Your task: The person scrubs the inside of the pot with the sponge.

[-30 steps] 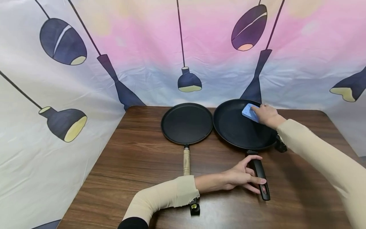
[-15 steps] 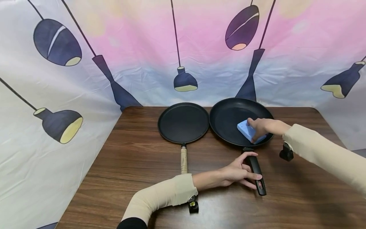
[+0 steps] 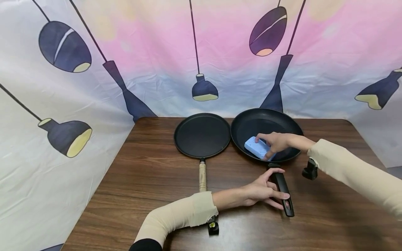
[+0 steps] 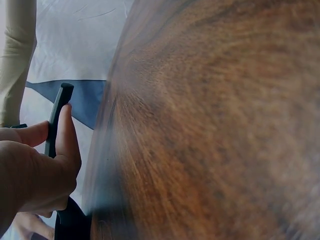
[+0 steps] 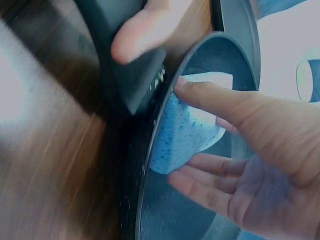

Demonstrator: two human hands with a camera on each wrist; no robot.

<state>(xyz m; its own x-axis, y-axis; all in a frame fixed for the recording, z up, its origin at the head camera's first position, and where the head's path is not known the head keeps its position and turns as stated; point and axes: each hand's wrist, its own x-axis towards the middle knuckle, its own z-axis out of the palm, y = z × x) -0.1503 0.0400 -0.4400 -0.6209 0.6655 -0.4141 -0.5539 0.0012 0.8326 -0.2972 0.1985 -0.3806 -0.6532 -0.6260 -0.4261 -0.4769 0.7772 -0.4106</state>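
A deep black frying pan (image 3: 267,120) lies at the table's far side, its black handle (image 3: 284,190) pointing toward me. My left hand (image 3: 259,191) grips that handle between thumb and fingers; the left wrist view shows the handle (image 4: 59,107) pinched there. Inside the pan, my right hand (image 3: 276,142) holds a light blue sponge (image 3: 255,147) against the near left part of the pan. In the right wrist view the sponge (image 5: 187,130) bends against the pan wall, with the thumb on one side and fingers on the other.
Left of the frying pan, nearly touching it, lies a flat round black griddle pan (image 3: 202,136) with a wooden handle (image 3: 202,176), partly behind my left forearm. Both rest on a brown wooden table (image 3: 141,174). A printed cloth (image 3: 150,62) hangs behind the table.
My right hand has swept the sponge from the pan's far right side toward me, then leftward along the near side. My left hand keeps its grip on the handle.
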